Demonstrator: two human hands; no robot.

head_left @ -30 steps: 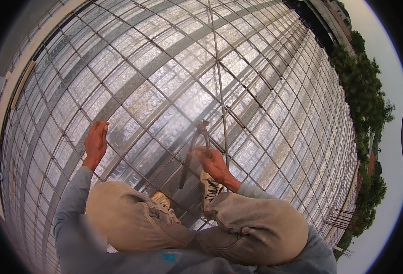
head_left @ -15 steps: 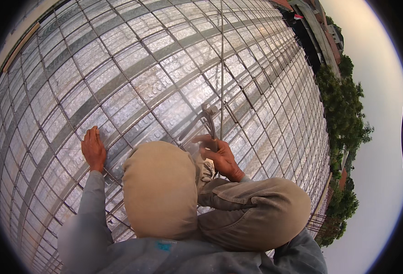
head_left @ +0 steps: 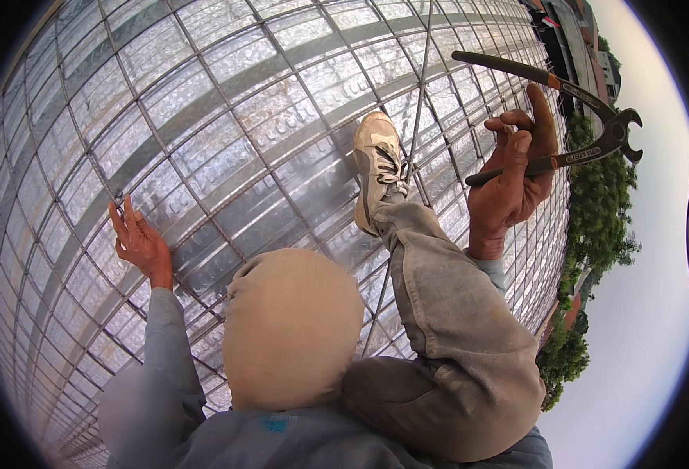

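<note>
My left hand [head_left: 143, 246] reaches out over the steel bar mesh [head_left: 263, 22], its index and middle fingers spread, their tips at a bar crossing. Whether a small wire lies at those tips I cannot make out. My right hand [head_left: 508, 184] is raised to the right of my leg and holds long-handled pincers [head_left: 616, 133]. One dark handle rests against the thumb and palm; the other stands apart, beyond the raised index finger. The handles are spread wide and the jaws point right, away from the mesh.
Shiny ribbed metal decking [head_left: 227, 160] lies under the mesh. My shoe [head_left: 375, 172] stands on it ahead, beside a long bar running away from me. My bent knee [head_left: 293, 328] is between my arms. Trees [head_left: 598, 203] and roofs border the deck at right.
My right hand has swung up and right with the pincers, from beside my knee. My left hand has shifted slightly left and forward, its fingers spreading. My right leg has stretched forward, showing the shoe.
</note>
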